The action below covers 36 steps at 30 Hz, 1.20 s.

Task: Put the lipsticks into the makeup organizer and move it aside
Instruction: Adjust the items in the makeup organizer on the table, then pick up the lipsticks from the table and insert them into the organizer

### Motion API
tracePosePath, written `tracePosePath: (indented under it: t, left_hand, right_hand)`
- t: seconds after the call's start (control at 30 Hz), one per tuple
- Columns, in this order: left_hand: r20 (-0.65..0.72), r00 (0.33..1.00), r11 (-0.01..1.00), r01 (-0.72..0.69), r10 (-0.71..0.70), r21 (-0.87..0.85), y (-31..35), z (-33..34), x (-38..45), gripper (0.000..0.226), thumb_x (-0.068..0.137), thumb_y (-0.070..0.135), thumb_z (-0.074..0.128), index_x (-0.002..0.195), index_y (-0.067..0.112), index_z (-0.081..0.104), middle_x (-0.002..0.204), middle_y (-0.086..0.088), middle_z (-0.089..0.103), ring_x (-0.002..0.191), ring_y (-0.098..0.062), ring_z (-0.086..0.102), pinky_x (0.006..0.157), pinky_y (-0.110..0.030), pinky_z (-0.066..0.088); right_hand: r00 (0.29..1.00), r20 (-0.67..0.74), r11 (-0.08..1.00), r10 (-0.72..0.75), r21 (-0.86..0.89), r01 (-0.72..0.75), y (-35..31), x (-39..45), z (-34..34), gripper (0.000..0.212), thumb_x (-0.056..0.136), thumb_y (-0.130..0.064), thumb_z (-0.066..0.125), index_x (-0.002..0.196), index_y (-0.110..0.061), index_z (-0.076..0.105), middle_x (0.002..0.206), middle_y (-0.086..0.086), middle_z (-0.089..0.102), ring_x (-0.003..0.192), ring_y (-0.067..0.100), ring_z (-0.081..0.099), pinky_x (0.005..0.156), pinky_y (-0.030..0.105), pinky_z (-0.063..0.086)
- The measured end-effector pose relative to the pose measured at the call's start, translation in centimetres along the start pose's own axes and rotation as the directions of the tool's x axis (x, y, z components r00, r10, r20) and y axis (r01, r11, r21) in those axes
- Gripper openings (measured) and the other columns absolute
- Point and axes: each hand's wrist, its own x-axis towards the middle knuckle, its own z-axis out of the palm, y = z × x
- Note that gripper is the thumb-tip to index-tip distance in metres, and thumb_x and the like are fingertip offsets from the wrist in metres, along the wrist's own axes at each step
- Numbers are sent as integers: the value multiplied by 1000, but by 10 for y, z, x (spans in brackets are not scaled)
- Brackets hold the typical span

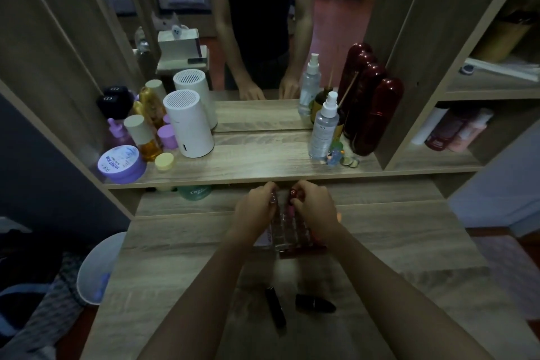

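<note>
A clear makeup organizer [287, 238] with several lipsticks standing in it sits on the wooden desk in the middle of the head view. My left hand [254, 209] is closed on its far left corner. My right hand [314, 206] is at its far right side, fingers pinched on a red lipstick [293, 193] at the back row. Two dark lipsticks lie loose on the desk nearer me: a slim one [276, 307] and a stubby one [315, 303]. Both forearms hide the organizer's sides.
A shelf edge [263, 177] runs just beyond the organizer, carrying bottles, a purple jar [121, 165], a white cylinder [188, 124], spray bottles [323, 128] and a dark red case [371, 117]. A green jar [195, 192] sits under the shelf. A mirror stands behind; a bin [98, 267] is left.
</note>
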Motion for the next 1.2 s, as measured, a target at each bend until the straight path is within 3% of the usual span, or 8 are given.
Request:
tracePosePath:
  t: [0.17, 0.3, 0.43, 0.63, 0.83, 0.97, 1.07, 1.2]
  left_hand:
    - [21, 1000, 999, 5, -4, -52, 0, 2, 0, 18, 84, 16, 60, 101, 15, 58, 95, -5, 69, 85, -19, 63, 63, -26, 39]
    - [28, 1000, 995, 3, 0, -99, -1, 3, -3, 18, 83, 13, 61, 100, 14, 59, 95, -5, 67, 80, -12, 56, 62, -21, 40]
    - [17, 1000, 991, -6, 9, -133, -4, 6, -6, 17, 83, 14, 63, 99, 16, 60, 93, -2, 66, 79, -9, 55, 60, -11, 35]
    - [7, 999, 979, 33, -33, -202, -3, 6, -8, 26, 82, 13, 64, 107, 15, 60, 102, -4, 66, 87, -13, 61, 76, -28, 54]
    - [-145, 989, 995, -40, 26, -92, -5, 1, -29, 28, 82, 16, 65, 109, 12, 59, 110, -4, 55, 91, -6, 46, 70, -14, 37]
    - [18, 974, 974, -227, 226, 26, -6, 4, -61, 21, 84, 11, 60, 105, 12, 63, 112, -7, 61, 94, -19, 59, 67, -18, 38]
    - [242, 933, 961, -276, 266, 5, -9, 13, -81, 30, 85, 5, 53, 111, 18, 62, 127, 0, 58, 109, -15, 59, 79, -20, 49]
    - [496, 829, 938, -338, 257, 79, -12, 21, -100, 31, 83, 9, 55, 109, 22, 65, 125, 1, 58, 115, -16, 54, 93, -32, 51]
  right_hand:
    - [999, 19, 999, 33, -33, -32, 5, -4, 3, 17, 84, -17, 65, 100, -19, 64, 98, 6, 71, 97, 24, 65, 86, 41, 52]
    - [998, 46, 998, 39, -58, -36, 10, -8, 6, 17, 85, -21, 66, 102, -20, 62, 103, 4, 69, 104, 23, 63, 95, 49, 49]
    - [998, 52, 998, 24, -52, -21, 12, -8, 7, 19, 85, -18, 66, 104, -18, 64, 103, 4, 70, 102, 22, 63, 84, 32, 46]
    - [997, 56, 996, -43, -71, 47, 12, -17, -11, 25, 86, -15, 64, 111, -13, 62, 103, 6, 70, 99, 22, 64, 86, 39, 54]
    - [972, 122, 954, -200, -204, 222, 26, -43, -23, 10, 91, -18, 57, 89, -10, 63, 87, 6, 65, 82, 20, 60, 68, 29, 46]
    - [952, 254, 915, -172, -317, 250, 47, -60, -17, 19, 97, -13, 48, 107, -5, 63, 112, 14, 66, 96, 22, 66, 75, 21, 51]
    - [920, 360, 849, -152, -430, 308, 58, -73, -6, 35, 97, -8, 42, 131, -3, 49, 135, 25, 53, 118, 36, 58, 100, 38, 51]
    - [909, 409, 832, -75, -478, 283, 62, -79, 7, 26, 93, -13, 49, 116, -8, 60, 118, 14, 66, 106, 30, 65, 92, 40, 55]
